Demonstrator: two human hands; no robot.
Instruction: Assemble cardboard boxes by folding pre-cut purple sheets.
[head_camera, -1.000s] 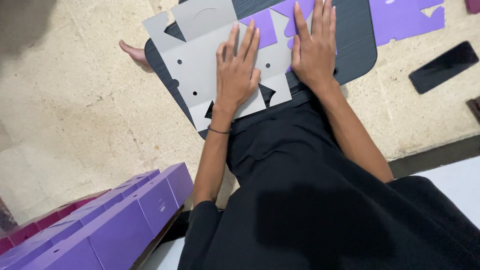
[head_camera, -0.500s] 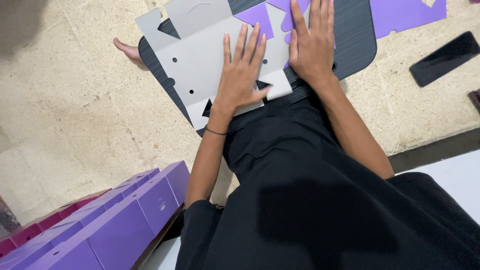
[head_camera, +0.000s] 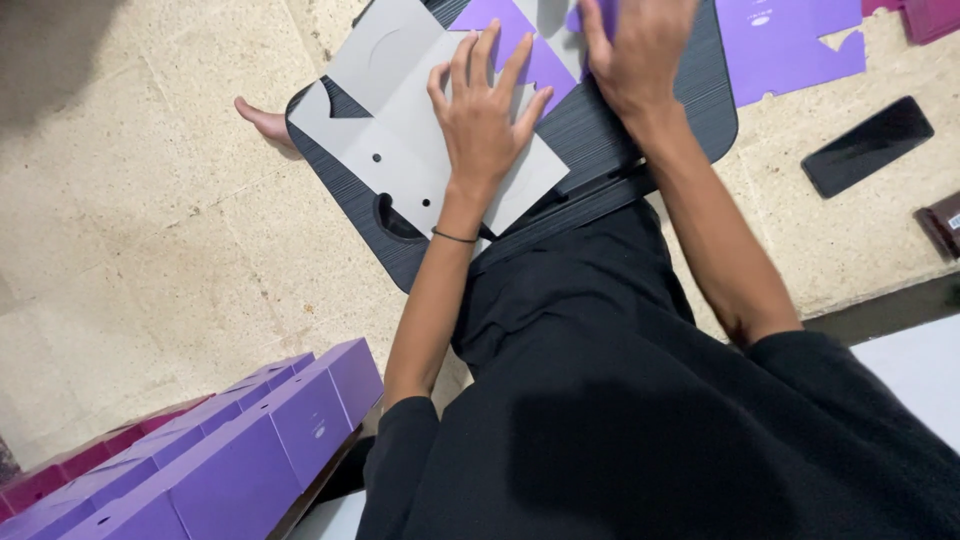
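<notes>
A flat die-cut cardboard box blank, grey on its upper face with purple flaps, lies on a dark ridged lap board. My left hand rests flat on the blank with fingers spread, pressing it down. My right hand is blurred at the top edge, over the purple flaps at the far side of the board; its fingers look spread, and whether it touches the blank is unclear. A thin band circles my left wrist.
Folded purple boxes are stacked at the lower left, with dark red ones behind them. Another purple blank lies on the tiled floor at the upper right. A black phone lies to the right. A bare foot shows left of the board.
The blank has been unfolded or turned, and more purple flap shows near the top. My right hand has lifted and moved farther away; my left hand stays pressed on the grey face.
</notes>
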